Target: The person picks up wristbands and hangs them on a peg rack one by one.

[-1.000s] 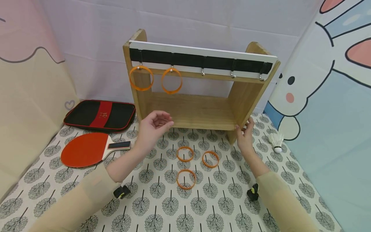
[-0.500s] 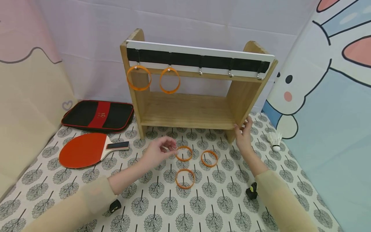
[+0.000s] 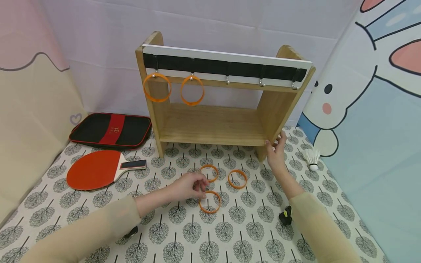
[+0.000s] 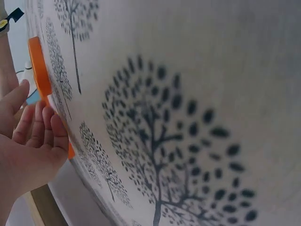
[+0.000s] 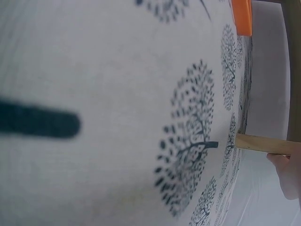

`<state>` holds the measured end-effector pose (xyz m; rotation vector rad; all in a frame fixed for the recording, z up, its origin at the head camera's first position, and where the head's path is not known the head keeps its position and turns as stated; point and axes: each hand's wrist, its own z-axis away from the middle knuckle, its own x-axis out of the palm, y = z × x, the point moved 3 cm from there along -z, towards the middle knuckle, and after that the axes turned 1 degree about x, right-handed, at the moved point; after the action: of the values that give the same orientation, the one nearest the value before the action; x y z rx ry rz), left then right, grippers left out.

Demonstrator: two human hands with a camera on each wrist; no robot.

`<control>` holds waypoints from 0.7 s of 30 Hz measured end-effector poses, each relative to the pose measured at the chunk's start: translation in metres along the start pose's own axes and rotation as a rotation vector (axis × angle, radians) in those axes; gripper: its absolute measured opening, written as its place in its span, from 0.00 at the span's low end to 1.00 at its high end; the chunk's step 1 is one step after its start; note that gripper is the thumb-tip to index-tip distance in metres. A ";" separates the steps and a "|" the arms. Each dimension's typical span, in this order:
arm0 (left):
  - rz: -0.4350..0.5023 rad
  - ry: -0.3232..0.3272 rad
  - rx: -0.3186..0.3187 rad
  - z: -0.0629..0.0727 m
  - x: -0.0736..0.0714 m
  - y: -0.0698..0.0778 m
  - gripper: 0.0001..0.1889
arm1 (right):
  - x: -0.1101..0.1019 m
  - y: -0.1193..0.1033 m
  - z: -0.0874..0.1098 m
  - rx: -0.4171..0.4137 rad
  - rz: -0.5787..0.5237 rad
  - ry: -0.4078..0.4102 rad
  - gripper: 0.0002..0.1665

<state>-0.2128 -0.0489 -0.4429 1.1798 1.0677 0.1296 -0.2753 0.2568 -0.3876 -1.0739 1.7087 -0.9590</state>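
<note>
My left hand (image 3: 190, 187) hovers over the patterned cloth, its fingers bent and holding nothing. Its fingertips are right at the left edge of the nearest orange ring (image 3: 219, 203). In the left wrist view, an orange ring (image 4: 40, 66) shows just beyond the parted thumb and fingers. Behind it lie a second orange ring (image 3: 217, 173) and a third orange ring (image 3: 246, 179). With my right hand (image 3: 277, 153) I grip the lower right side of the wooden shelf (image 3: 213, 126). Two orange rings hang from its two leftmost hooks, the first orange ring (image 3: 158, 100) and its neighbour (image 3: 192, 103).
A white and black hook strip (image 3: 227, 67) runs along the shelf's top front, with three bare hooks on the right. At left lie a red table tennis paddle (image 3: 93, 170) and a black and red case (image 3: 135, 129). A shuttlecock (image 3: 311, 159) lies at far right.
My left hand has come down from in front of the shelf, past the rear left ring, to the nearest ring. The right hand has kept its grip on the shelf.
</note>
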 end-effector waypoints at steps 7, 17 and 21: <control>-0.065 -0.053 -0.011 -0.009 0.004 -0.004 0.12 | 0.000 -0.001 0.000 0.002 -0.001 -0.001 0.36; -0.126 -0.101 -0.029 -0.015 0.005 0.000 0.07 | 0.002 -0.001 0.001 0.022 0.020 -0.003 0.36; -0.135 -0.106 -0.025 -0.015 0.004 0.002 0.07 | 0.000 0.011 -0.004 0.015 0.014 0.010 0.36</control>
<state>-0.2210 -0.0351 -0.4435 1.0771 1.0462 -0.0248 -0.2819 0.2611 -0.3964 -1.0476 1.7121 -0.9681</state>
